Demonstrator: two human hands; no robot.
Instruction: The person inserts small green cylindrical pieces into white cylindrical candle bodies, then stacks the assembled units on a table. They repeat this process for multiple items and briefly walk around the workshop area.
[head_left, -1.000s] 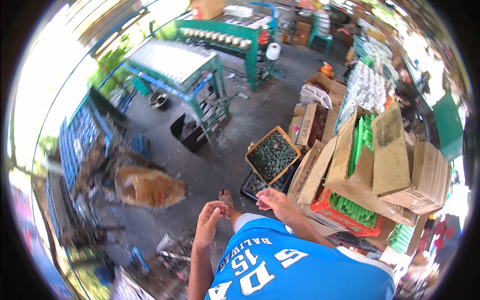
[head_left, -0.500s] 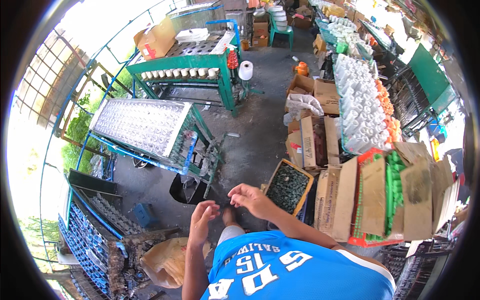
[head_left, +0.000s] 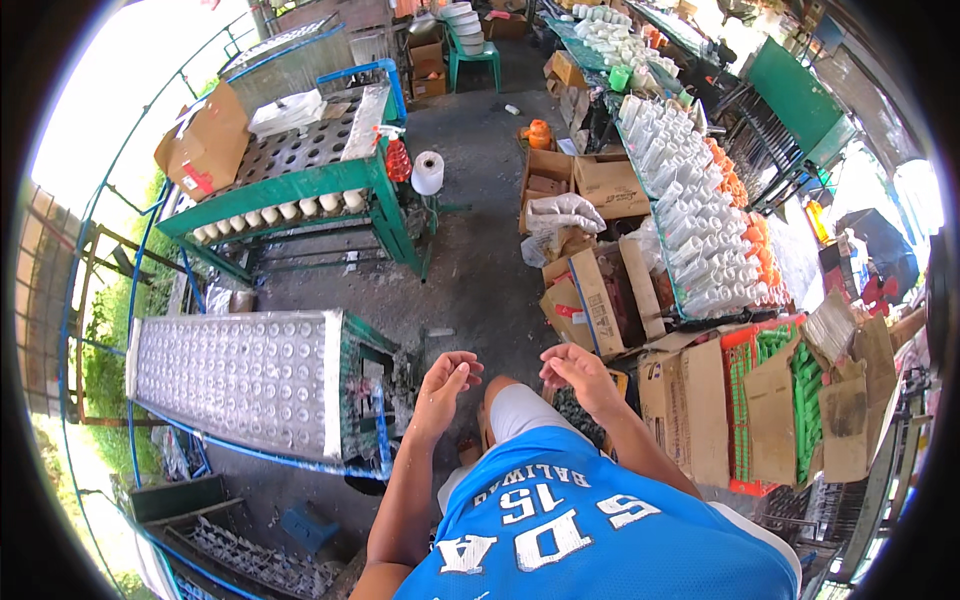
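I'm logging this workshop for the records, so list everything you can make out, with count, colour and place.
Studded table: one, grey-topped, left
Holed table: one, green-framed, upper left
Carton: one, brown, on the holed table
Bottle-shaped item: one, red, holed table's right end
Spool: one, white, beside that item
Chair: one, green, top centre
Rounded object: one, orange, floor, upper centre
Open boxes: several, brown, right of centre
Cylindrical pieces: many, white, right
Crate: one, red, lower right
Long pieces: several, green, lower right
Small clutter: uncounted, too unclear to itemise
Jersey: one, blue, bottom centre
Hands: two, bare, empty, centre; left, right
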